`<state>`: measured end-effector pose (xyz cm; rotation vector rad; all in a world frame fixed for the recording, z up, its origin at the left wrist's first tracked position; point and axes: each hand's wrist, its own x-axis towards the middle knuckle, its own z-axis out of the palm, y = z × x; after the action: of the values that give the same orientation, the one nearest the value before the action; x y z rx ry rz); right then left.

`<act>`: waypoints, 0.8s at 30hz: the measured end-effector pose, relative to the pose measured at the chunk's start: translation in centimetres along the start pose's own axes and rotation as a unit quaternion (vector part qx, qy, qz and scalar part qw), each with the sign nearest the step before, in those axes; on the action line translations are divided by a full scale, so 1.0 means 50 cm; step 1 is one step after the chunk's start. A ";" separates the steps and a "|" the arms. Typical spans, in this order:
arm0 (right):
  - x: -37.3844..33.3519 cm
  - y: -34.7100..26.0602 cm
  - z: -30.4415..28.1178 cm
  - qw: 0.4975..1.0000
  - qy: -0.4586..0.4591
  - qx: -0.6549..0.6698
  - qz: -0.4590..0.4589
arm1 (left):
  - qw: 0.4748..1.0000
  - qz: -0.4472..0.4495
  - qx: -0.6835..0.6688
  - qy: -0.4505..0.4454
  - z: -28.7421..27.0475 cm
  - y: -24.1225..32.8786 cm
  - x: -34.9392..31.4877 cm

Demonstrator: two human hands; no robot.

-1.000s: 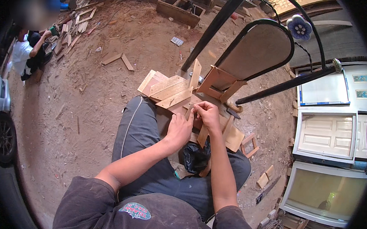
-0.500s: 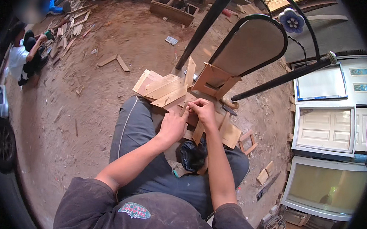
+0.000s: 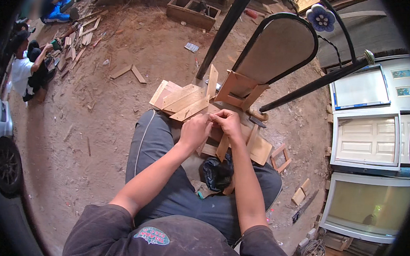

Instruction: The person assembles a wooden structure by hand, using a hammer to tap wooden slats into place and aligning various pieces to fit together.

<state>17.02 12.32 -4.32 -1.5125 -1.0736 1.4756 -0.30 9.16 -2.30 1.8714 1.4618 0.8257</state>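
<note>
So we're sitting here with both hands meeting out front: the left hand (image 3: 195,131) and the right hand (image 3: 228,123) are pressing together at the fingertips. They're maybe pinching something tiny, but we can't tell what. Reading the clock from the fingertips, the angled wooden slats (image 3: 190,108) are lying at ten o'clock, overlapping, just beside the hands.

Progress-wise, we're judging it as partway: the small square frame (image 3: 286,166) at four o'clock is looking already joined, and so is the brown frame (image 3: 254,97) at one. The pale board (image 3: 261,152), also at four but nearer in, is looking loose, so we're guessing some pieces are waiting. How many, we aren't seeing.

As for the murky bits, our own fingers are hiding whatever's between them, and the right forearm is covering part of the wood behind it. The dark dots on the slats are looking like nail heads, but they're too small to call. The black plastic bag (image 3: 216,173) at six is hiding any contents, and the black metal frame (image 3: 225,34) is running off the top edge.
</note>
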 end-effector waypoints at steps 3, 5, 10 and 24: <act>0.005 0.005 -0.004 1.000 0.001 0.007 0.004 | 0.999 -0.025 -0.039 -0.001 0.002 0.003 0.009; 0.010 0.011 -0.009 1.000 0.006 0.000 -0.001 | 0.998 -0.033 -0.046 -0.001 0.006 0.002 0.013; 0.016 0.013 -0.014 0.999 0.022 -0.033 0.008 | 0.993 -0.090 -0.070 -0.010 -0.010 0.024 0.019; 0.008 -0.010 -0.006 0.997 0.030 -0.021 0.063 | 0.985 -0.100 -0.143 -0.019 0.035 -0.023 0.044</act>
<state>17.27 12.91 -3.98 -1.6698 -0.9953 1.4907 0.81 11.39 -4.03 1.4957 1.3986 0.8479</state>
